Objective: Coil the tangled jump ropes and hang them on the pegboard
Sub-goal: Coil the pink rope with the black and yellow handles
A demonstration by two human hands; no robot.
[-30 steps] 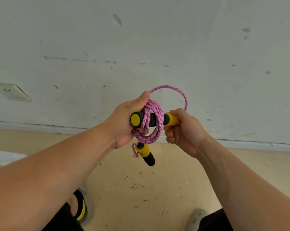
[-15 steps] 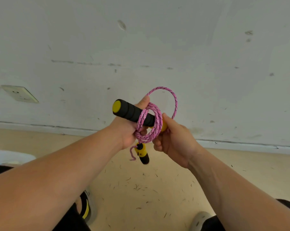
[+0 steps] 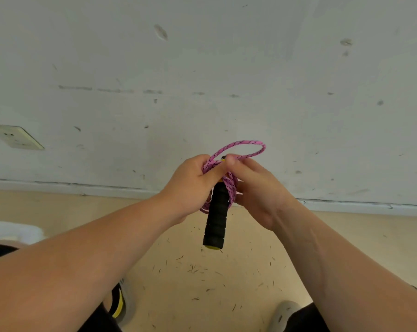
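Observation:
A pink jump rope (image 3: 241, 146) with black-and-yellow foam handles is bunched into small coils between my hands, in front of the wall. My left hand (image 3: 190, 185) grips the coils from the left. My right hand (image 3: 255, 185) pinches the rope at the top of one handle (image 3: 217, 216), which hangs straight down, yellow cap at the bottom. One loose loop arcs above my right thumb. The second handle is hidden behind my hands. No pegboard is in view.
A scuffed white wall (image 3: 202, 80) fills the upper view, with a socket plate (image 3: 14, 136) at the left. Below lies a beige floor (image 3: 202, 279) strewn with small debris. My shoes (image 3: 121, 300) show at the bottom; a pale object (image 3: 11, 231) sits at the left edge.
The black handle has swung from pointing up-left across my left hand to hanging straight down. The loose loop has flattened and shifted right. The second handle, dangling below before, is now hidden.

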